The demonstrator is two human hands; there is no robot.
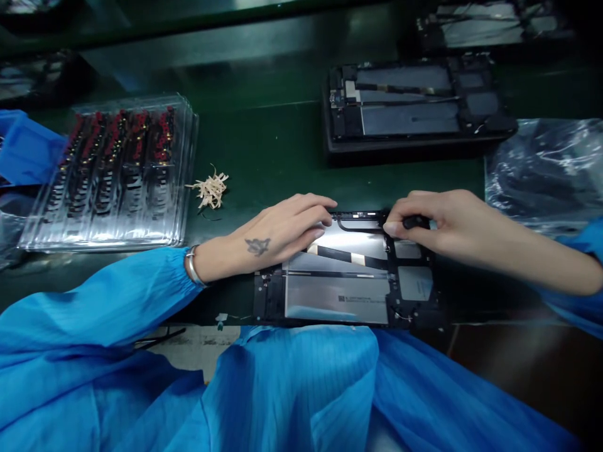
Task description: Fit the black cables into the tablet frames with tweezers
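An open tablet chassis [336, 300] with silver battery panels, a striped ribbon cable [346, 256] and a black frame lies at the bench's front edge. My left hand [287, 232] rests flat over its upper left part, fingers stretched out and covering that corner. At the upper right of the chassis, my right hand [424, 220] is closed in a pinch around a small black tool [416, 221], its short dark end showing between the fingers. The tool's kind and its tip are hidden by the hand. Fingertips of the right hand touch or nearly touch the frame.
Clear plastic trays [106, 235] holding small red-and-black parts stand at the left, with a blue bin [28, 147] beyond. A pile of pale paper strips [210, 189] lies beside them. Stacked similar chassis [409, 119] sit at the back right, near a clear plastic bag [546, 169].
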